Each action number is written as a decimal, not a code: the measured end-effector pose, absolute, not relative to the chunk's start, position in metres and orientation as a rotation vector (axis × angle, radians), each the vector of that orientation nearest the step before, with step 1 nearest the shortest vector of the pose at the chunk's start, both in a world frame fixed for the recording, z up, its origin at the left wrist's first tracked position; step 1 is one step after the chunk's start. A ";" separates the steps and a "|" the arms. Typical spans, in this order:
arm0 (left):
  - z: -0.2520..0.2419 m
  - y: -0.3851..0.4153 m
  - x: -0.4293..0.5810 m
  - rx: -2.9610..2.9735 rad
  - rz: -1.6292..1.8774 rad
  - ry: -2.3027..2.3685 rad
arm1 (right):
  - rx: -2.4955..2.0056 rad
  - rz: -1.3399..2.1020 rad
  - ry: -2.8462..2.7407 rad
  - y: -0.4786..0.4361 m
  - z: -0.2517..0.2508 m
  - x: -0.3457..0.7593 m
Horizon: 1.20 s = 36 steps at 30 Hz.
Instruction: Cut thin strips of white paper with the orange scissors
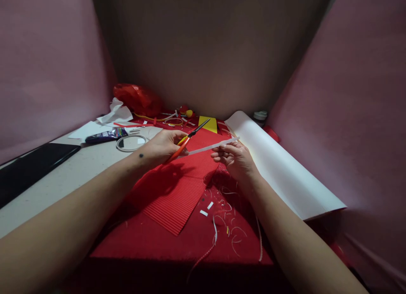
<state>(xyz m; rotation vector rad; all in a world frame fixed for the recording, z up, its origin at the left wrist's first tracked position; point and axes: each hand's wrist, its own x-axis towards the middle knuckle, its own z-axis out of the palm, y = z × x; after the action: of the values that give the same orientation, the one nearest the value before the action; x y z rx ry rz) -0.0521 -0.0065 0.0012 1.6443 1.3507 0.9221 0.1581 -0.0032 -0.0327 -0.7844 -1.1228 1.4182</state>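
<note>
My left hand [161, 145] is closed around scissors [181, 150] with orange and yellow handles, their dark blades pointing up and away to the right. A thin white strip [203, 149] stretches between my hands, its left end close to the fingers that hold the scissors. Whether those fingers grip it too, I cannot tell. My right hand [236, 156] pinches the strip near its other end, and a short tip sticks out past the fingers. Below both hands lies a red corrugated sheet [177, 197], partly in the shadow of my left hand.
Thread scraps and small white pieces [204, 213] lie on the red cloth [142, 245]. A white roll [282, 171] runs along the right. To the left are a black flat object [38, 163], a dark packet [106, 135] and a white ring [119, 144]. A red bag [138, 97] sits behind.
</note>
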 end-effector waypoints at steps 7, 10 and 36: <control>0.001 -0.001 -0.059 1.730 0.866 1.391 | -0.777 1.388 -1.103 -0.001 -0.032 0.160; -0.002 0.006 -0.064 1.749 0.854 1.368 | -0.781 1.352 -1.091 0.001 -0.031 0.161; -0.001 0.013 -0.081 1.711 0.927 1.452 | -0.760 1.282 -0.864 0.007 -0.031 0.166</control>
<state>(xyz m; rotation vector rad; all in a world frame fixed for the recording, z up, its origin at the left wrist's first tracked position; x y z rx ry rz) -0.0809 0.0135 -0.0009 1.7110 1.4518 0.9268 0.1662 0.0070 -0.0305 -0.7599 -0.8636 1.2818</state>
